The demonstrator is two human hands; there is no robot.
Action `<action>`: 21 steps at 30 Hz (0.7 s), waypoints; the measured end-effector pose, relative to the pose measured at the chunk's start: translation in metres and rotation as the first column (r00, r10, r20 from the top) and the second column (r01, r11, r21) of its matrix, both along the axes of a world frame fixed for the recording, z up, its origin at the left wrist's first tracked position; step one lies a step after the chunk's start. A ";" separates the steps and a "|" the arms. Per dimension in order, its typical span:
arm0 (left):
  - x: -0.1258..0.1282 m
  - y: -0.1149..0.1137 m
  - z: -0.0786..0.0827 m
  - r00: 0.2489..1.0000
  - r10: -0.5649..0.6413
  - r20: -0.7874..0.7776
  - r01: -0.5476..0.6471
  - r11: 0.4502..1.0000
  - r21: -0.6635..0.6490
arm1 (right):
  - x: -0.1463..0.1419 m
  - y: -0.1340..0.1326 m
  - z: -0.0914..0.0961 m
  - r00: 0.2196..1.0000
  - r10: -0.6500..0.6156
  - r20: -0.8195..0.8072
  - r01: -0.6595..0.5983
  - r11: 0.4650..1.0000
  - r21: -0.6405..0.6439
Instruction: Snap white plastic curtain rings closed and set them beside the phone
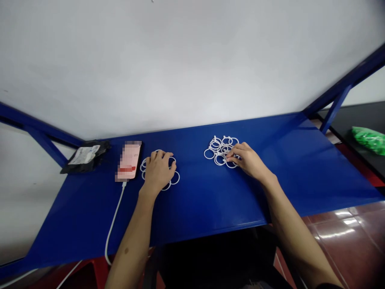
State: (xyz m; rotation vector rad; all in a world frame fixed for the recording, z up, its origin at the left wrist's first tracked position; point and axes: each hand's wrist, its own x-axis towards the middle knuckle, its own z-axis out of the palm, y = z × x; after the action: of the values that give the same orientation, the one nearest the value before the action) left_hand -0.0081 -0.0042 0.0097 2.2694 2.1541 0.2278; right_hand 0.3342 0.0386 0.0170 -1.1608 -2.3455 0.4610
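Two heaps of white plastic rings lie on a blue metal shelf (210,196). My left hand (158,170) rests palm down on the left heap of rings (175,178), its fingers curled over them. My right hand (247,160) reaches into the right heap of rings (219,149), with its fingertips pinched together on a ring at the heap's near edge.
A phone (128,161) lies left of my left hand, with a white cable (112,222) running off the front edge. A black packet (85,155) sits at the shelf's far left. Blue frame bars rise at both ends. A green bag (370,139) lies on a dark table at right.
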 end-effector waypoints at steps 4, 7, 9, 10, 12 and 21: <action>0.000 0.001 -0.001 1.000 -0.019 0.003 0.020 0.999 -0.036 | -0.001 0.000 -0.002 1.000 -0.025 0.018 0.025 1.000 0.014; 0.000 0.001 0.000 1.000 0.005 -0.007 -0.005 0.999 -0.039 | -0.001 0.001 -0.002 0.999 -0.035 0.014 0.035 0.999 0.009; 0.001 0.002 0.003 1.000 0.024 -0.001 -0.024 0.999 -0.029 | -0.001 0.001 -0.002 0.999 -0.038 0.010 0.038 0.999 0.005; 0.001 0.002 0.004 0.999 0.033 0.005 -0.032 0.999 -0.020 | -0.001 0.001 -0.001 0.999 -0.040 0.009 0.040 0.999 0.002; 0.002 0.002 0.005 0.999 0.042 0.019 -0.042 0.999 -0.001 | -0.001 0.000 0.000 0.999 -0.045 0.009 0.045 0.999 -0.002; 0.001 0.002 0.000 0.999 0.021 0.037 -0.022 1.000 0.015 | -0.001 0.000 0.000 0.998 -0.064 -0.017 0.064 0.998 -0.003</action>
State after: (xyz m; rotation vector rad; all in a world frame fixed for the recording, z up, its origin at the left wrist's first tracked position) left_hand -0.0076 -0.0024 0.0099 2.2326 2.1673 0.2857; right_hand 0.3337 0.0389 0.0173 -1.2247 -2.2860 0.4497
